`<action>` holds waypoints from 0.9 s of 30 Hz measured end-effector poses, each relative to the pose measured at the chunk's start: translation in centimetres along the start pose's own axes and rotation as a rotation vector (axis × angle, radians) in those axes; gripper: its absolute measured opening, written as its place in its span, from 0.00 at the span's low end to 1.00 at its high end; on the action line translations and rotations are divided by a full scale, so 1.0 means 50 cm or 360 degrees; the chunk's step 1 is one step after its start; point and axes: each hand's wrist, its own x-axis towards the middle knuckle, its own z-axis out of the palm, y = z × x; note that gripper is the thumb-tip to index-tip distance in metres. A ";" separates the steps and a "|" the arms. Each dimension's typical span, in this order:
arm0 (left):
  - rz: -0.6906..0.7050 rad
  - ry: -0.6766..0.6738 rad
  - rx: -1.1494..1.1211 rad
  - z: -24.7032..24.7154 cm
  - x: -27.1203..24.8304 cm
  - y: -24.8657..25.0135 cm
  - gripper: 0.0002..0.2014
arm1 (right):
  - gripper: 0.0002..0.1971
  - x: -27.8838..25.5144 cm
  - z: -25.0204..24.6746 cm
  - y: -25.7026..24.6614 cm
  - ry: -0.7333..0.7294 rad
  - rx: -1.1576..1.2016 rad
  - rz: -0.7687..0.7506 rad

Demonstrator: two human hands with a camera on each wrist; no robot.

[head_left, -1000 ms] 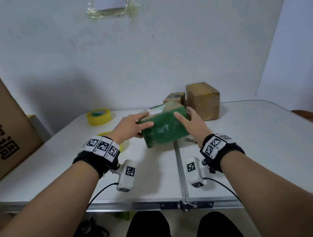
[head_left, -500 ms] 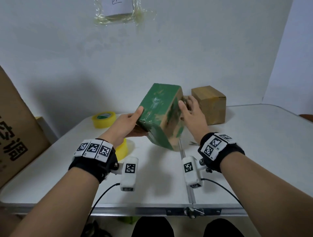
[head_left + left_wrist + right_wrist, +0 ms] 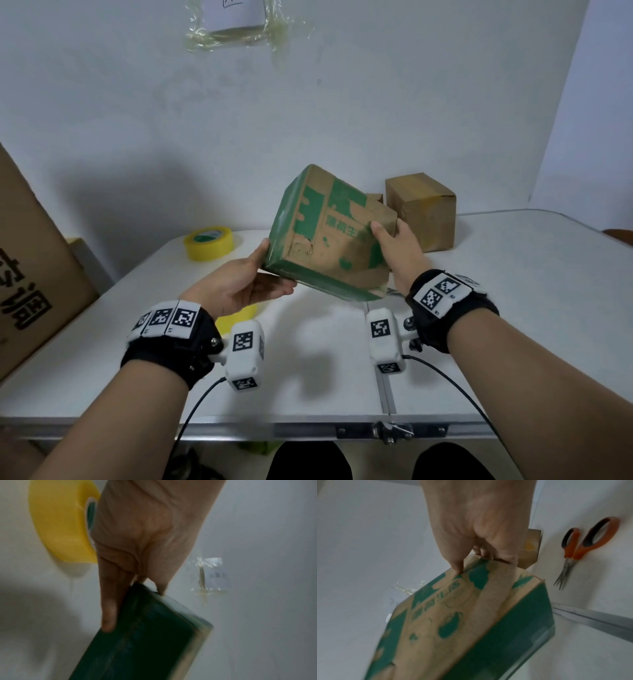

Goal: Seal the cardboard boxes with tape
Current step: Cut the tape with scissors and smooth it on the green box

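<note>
Over the last second I had lifted the green printed box (image 3: 329,236) off the worktop (image 3: 513,308) and tipped it onto a new face, which I took as hunting for the seam to tape. My left hand (image 3: 239,291) cupped its lower corner and my right hand (image 3: 394,246) pinched the far edge, both grips clamped on it. Bare worktop lay beneath, with the yellow tape roll (image 3: 209,241) to the left, the plain brown box (image 3: 421,209) just behind, and the scissors (image 3: 578,550) near my right wrist.
</note>
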 end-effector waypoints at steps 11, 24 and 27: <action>0.0529 -0.0077 0.0383 0.040 -0.012 0.014 0.21 | 0.14 -0.035 0.006 0.030 -0.0028 0.0432 -0.0030; 0.0484 -0.0087 0.0070 0.044 0.011 -0.005 0.23 | 0.21 -0.027 -0.006 0.026 0.0060 0.0355 -0.0006; 0.0471 -0.0058 -0.0056 0.047 0.009 -0.004 0.18 | 0.30 -0.042 -0.017 0.012 -0.0373 0.0323 0.0288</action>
